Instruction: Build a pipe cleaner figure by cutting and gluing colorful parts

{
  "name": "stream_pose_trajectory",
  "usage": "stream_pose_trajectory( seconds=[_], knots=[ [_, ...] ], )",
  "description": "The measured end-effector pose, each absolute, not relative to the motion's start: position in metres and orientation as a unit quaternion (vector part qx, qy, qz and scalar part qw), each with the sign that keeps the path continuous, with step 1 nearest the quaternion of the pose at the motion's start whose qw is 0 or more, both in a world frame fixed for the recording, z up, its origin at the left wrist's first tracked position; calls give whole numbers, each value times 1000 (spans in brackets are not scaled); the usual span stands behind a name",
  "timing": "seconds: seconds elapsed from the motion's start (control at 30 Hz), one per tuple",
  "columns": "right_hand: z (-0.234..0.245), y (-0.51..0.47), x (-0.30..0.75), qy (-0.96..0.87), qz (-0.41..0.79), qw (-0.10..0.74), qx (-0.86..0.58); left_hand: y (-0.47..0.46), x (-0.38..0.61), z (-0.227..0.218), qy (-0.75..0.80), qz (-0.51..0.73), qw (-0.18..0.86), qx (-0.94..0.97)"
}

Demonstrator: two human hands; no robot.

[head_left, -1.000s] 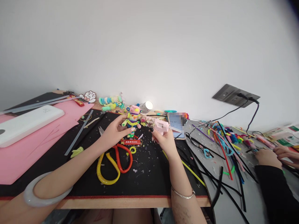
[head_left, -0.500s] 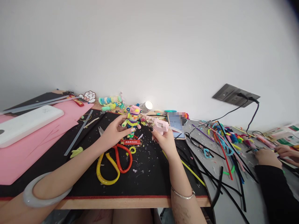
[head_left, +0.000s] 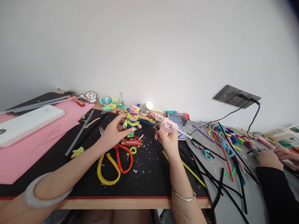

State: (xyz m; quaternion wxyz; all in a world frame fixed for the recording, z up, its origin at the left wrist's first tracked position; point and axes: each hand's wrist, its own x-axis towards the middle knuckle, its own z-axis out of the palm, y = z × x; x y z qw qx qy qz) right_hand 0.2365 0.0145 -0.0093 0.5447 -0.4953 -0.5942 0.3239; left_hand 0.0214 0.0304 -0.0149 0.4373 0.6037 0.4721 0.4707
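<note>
Evidently, both hands are occupied: the left hand [head_left: 118, 129] grips a fuzzy multicoloured doll [head_left: 132, 118] upright, thumb across its legs, and the right hand [head_left: 167, 138] is wrapped around a pink glue gun [head_left: 171, 125] at three o'clock from the doll. The gun's crusted front end points towards the doll, just apart from it. If that end is hot, a small slip of the right wrist could smear glue into the fuzz or scald the nearby left fingers. At six o'clock from the doll lies a red tag [head_left: 132, 142]; at seven, scissors [head_left: 100, 169], whose partly covered blades the left forearm could brush if lowered. At three o'clock, behind the gun, a phone [head_left: 173, 117] might catch stray drips. Farther out, at four o'clock, black pipe cleaners [head_left: 219, 185] spread, a co-worker's hand [head_left: 269, 159] beyond them.
</note>
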Motion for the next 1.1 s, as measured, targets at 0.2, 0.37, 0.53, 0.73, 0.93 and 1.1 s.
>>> stream_pose_trajectory(
  seconds=[0.2,0.37,0.53,0.73,0.93,1.1],
  knots=[
    [-6,11,229,-643,339,481,-490,30,22,-15,474,472,399,627],
    [-6,10,226,-654,331,466,-496,30,22,-18,476,467,392,634],
    [-7,11,227,-657,337,461,-492,29,22,-19,478,466,386,637],
    [-8,11,227,-658,330,457,-500,29,22,-17,477,463,371,649],
    [-7,10,228,-662,322,454,-502,29,21,-17,477,461,370,650],
    [-7,10,228,-667,313,451,-503,29,21,-16,477,458,374,650]
  ],
)
